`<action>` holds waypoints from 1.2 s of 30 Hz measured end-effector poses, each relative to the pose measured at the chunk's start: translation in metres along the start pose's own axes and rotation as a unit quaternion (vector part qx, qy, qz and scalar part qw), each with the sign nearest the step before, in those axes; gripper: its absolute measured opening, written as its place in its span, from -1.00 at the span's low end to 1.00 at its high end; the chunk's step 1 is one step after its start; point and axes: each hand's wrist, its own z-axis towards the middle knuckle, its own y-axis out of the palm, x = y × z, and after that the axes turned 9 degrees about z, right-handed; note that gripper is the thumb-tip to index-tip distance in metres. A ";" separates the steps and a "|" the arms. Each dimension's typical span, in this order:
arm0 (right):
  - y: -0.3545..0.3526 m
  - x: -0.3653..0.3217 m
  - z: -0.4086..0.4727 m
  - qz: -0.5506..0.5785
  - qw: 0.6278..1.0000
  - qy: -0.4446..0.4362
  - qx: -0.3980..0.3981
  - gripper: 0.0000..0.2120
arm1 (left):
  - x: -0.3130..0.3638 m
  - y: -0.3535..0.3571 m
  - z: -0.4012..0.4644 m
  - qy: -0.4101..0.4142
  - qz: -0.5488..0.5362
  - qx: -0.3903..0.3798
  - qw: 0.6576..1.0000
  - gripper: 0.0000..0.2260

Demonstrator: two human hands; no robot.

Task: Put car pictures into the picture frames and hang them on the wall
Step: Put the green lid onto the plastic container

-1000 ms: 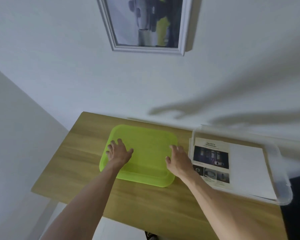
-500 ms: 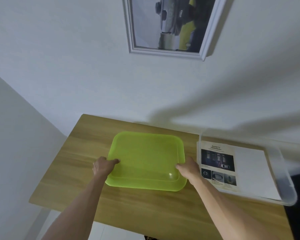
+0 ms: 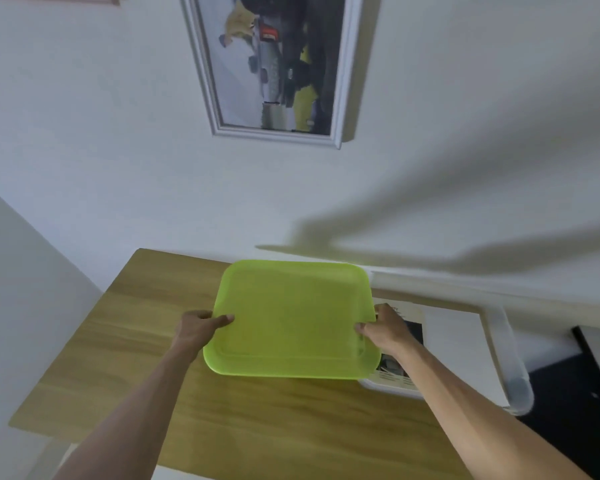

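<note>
We hold a green lid (image 3: 291,317) with our left hand (image 3: 196,329) and right hand (image 3: 385,329) above the wooden tabletop (image 3: 118,358). Its right edge covers part of a clear box (image 3: 513,375). A framed car picture (image 3: 274,64) hangs on the wall.

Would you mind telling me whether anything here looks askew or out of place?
Yes: the framed car picture on the wall hangs sideways, the cars standing on end. The green lid, held by both hands, overlaps the clear box.

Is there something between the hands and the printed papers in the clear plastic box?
Yes. The green plastic lid, held by left hand and right hand, hangs over the clear box, partly covering the printed papers.
</note>
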 end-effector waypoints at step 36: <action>-0.230 0.181 0.003 -0.106 0.989 0.026 0.102 -0.66 | 0.142 0.244 -0.119 0.022 0.174 0.028 0.984 -0.62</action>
